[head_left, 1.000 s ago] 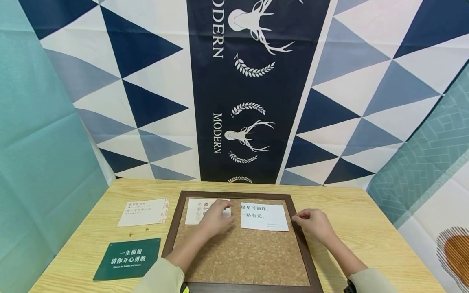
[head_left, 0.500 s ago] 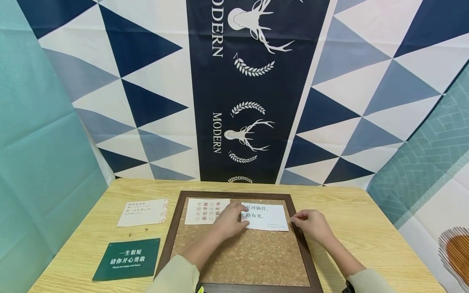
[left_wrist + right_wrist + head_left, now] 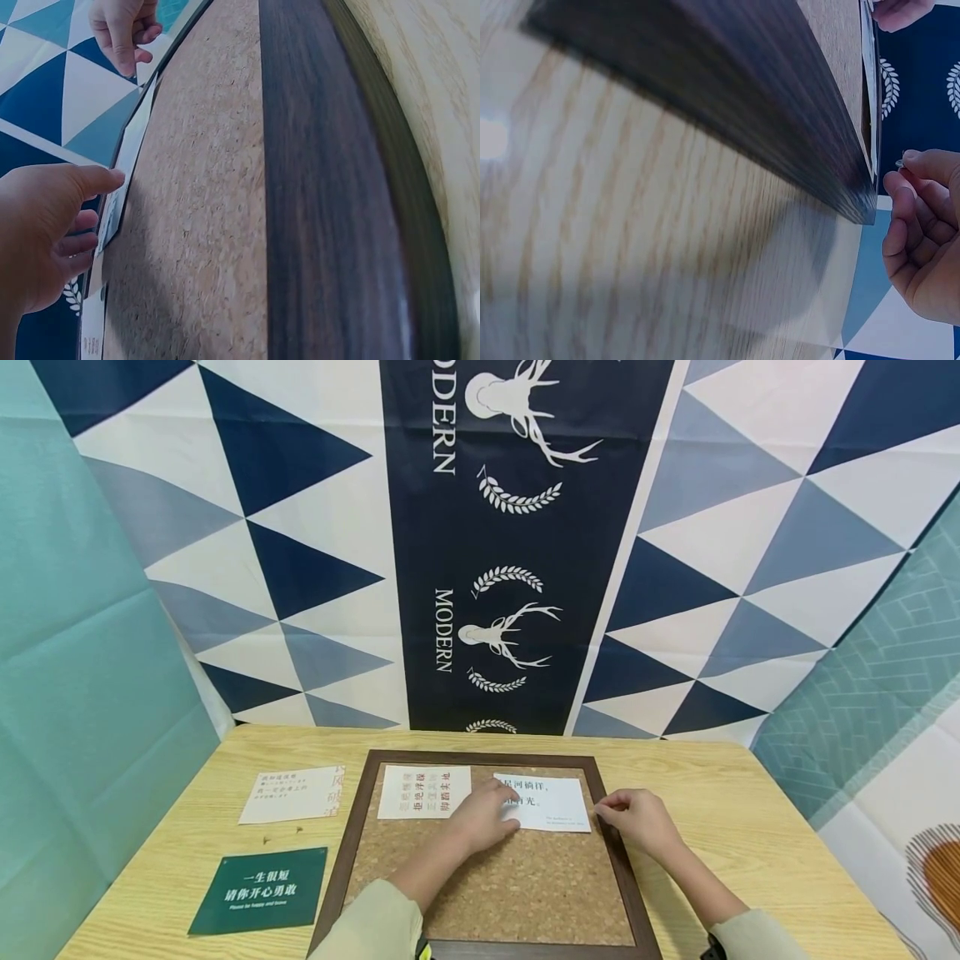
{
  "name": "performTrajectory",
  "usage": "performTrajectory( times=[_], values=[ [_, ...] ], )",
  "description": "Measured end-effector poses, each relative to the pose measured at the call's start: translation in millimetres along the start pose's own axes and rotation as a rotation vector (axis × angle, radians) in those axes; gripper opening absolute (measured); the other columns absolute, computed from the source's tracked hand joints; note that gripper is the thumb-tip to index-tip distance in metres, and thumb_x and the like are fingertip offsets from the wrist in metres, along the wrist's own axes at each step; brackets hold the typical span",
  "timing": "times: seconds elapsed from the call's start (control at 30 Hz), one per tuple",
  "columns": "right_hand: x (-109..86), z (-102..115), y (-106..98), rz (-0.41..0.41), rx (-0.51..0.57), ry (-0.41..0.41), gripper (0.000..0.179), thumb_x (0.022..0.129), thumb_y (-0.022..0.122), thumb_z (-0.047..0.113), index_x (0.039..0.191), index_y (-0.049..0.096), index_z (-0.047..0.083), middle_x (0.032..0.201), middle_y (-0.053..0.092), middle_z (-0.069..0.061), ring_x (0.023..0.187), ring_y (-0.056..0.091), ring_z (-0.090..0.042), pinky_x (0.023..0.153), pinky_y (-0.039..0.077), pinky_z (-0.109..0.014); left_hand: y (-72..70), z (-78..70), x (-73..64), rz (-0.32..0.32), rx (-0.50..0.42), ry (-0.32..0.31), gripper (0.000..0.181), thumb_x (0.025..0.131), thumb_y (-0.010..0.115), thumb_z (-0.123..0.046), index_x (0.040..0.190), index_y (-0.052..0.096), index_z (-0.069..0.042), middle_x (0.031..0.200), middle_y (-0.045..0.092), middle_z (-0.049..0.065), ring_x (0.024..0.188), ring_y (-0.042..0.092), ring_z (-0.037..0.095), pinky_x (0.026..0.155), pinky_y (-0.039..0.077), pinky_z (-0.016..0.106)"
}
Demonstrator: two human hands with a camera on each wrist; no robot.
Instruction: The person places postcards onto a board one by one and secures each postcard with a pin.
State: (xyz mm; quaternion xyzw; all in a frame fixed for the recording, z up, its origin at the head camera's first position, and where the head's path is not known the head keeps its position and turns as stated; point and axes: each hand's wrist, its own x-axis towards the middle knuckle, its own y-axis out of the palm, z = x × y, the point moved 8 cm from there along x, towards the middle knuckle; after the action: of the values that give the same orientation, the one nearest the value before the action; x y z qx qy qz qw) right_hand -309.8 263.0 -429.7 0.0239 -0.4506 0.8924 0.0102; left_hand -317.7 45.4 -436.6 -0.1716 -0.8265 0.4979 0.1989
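one white chinese-lettered card (image 3: 564,800) lies near the far right corner of the cork board (image 3: 525,889), its long axis running left to right. my left grip (image 3: 480,818), fingers loosely spread and thumb apart, lies over the card's left end. my right grip (image 3: 639,820), nearer the right end, pinches a small pin (image 3: 900,163) just past that edge, so the card lies leftward from pin and fingertips.
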Motion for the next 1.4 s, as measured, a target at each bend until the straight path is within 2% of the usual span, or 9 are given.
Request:
performTrajectory(
  times=[0.3, 0.63, 0.8, 1.03, 1.4],
  values=[
    [-1.4, 0.8, 0.9, 0.008, 0.018, 0.008, 0.014, 0.086, 0.066, 0.018, 0.087, 0.071, 0.006, 0.075, 0.067, -0.002, 0.062, 0.049, -0.013, 0.051, 0.039, -0.025, 3.4, -0.6, 0.5, 0.011, 0.027, 0.003, 0.033, 0.083, 0.068, -0.027, 0.111, 0.064, -0.010, 0.112, 0.061, 0.005, 0.110, 0.056, 0.023, 0.099, 0.043, 0.031],
    [-0.9, 0.7, 2.5, 0.012, 0.035, -0.003, 0.014, 0.086, 0.065, 0.017, 0.088, 0.071, 0.006, 0.075, 0.068, -0.003, 0.061, 0.053, -0.012, 0.051, 0.042, -0.025, 4.8, -1.3, -0.7, 0.027, 0.053, -0.030, 0.033, 0.084, 0.068, -0.029, 0.111, 0.065, -0.011, 0.114, 0.060, 0.005, 0.113, 0.055, 0.022, 0.100, 0.042, 0.031],
    [-0.8, 1.6, 4.5, 0.008, 0.023, -0.008, 0.014, 0.086, 0.066, 0.018, 0.087, 0.072, 0.005, 0.073, 0.066, -0.002, 0.060, 0.051, -0.012, 0.050, 0.041, -0.024, 5.0, -1.9, -0.6, 0.024, 0.076, -0.043, 0.034, 0.084, 0.067, -0.030, 0.112, 0.065, -0.011, 0.113, 0.060, 0.006, 0.113, 0.055, 0.023, 0.100, 0.043, 0.031],
    [-0.4, 4.3, 7.5, 0.001, 0.006, -0.032, 0.013, 0.085, 0.066, 0.017, 0.086, 0.071, 0.005, 0.074, 0.067, -0.001, 0.060, 0.049, -0.011, 0.051, 0.041, -0.023, 6.4, -0.4, 0.1, 0.022, 0.065, -0.072, 0.035, 0.084, 0.067, -0.030, 0.113, 0.064, -0.010, 0.113, 0.060, 0.006, 0.114, 0.055, 0.024, 0.100, 0.043, 0.034],
    [-2.2, 8.7, 12.3, -0.001, -0.054, -0.081, 0.009, 0.084, 0.067, 0.015, 0.083, 0.071, 0.008, 0.072, 0.066, 0.000, 0.060, 0.050, -0.010, 0.052, 0.041, -0.022, 6.4, -0.8, 0.1, 0.032, 0.091, -0.056, 0.035, 0.085, 0.066, -0.031, 0.113, 0.065, -0.010, 0.111, 0.061, 0.006, 0.113, 0.055, 0.023, 0.101, 0.042, 0.032]
  ],
)
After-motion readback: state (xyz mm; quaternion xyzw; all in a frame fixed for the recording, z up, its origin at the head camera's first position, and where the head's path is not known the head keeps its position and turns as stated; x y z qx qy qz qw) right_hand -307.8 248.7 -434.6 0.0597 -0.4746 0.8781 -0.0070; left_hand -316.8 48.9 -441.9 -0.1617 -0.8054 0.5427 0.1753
